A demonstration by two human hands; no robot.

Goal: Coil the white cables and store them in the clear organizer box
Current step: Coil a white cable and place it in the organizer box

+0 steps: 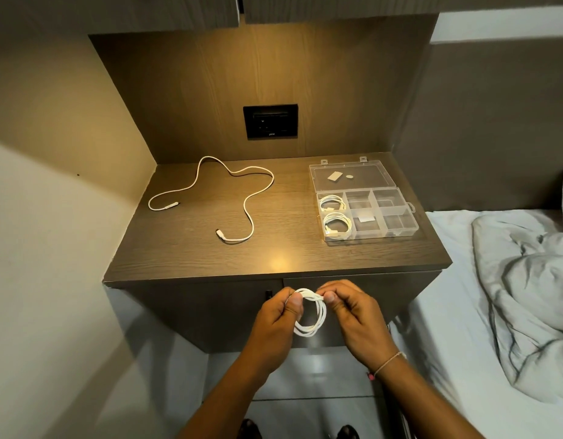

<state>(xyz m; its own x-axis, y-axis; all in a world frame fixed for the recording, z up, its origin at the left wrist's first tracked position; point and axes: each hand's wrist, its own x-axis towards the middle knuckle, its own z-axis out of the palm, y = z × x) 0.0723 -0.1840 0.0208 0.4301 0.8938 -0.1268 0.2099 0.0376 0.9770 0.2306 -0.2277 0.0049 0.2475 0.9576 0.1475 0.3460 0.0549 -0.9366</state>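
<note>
The wooden table (185, 258) carries a clear organizer box (391, 201) at far right, lid open, with two coiled white cables (337, 222) in its left compartments. A loose white cable (239, 240) sprawls on the table's left. Near the table's front edge, the left hand (274, 318) and the right hand (356, 318) each pinch the top of a coiled cable (310, 331) between thumb and fingers.
</note>
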